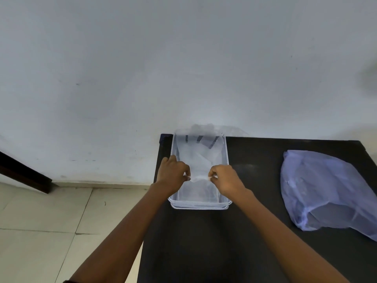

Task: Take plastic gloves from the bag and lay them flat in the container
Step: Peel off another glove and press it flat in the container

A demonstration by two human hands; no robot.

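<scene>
Thumb and forefinger of the left hand [173, 172] pinch one corner of a clear plastic glove's [201, 160] cuff, and the right hand [226, 181] pinches the other corner the same way, the rest of each fist curled in. Between the two grips the thin film is drawn taut over the near half of the container [225, 152], and the glove's finger end reaches toward the far wall, where its tips seem to ride up over the rim. The container is a clear, rounded-corner rectangular tub on the black table [204, 242], at its left edge. Film already seems to lie inside it, though how many gloves I cannot tell. This one is not yet released or smoothed. Well to the right lies the bag [324, 190], a crumpled, bluish, translucent sack that looks full, so most of the job probably remains
</scene>
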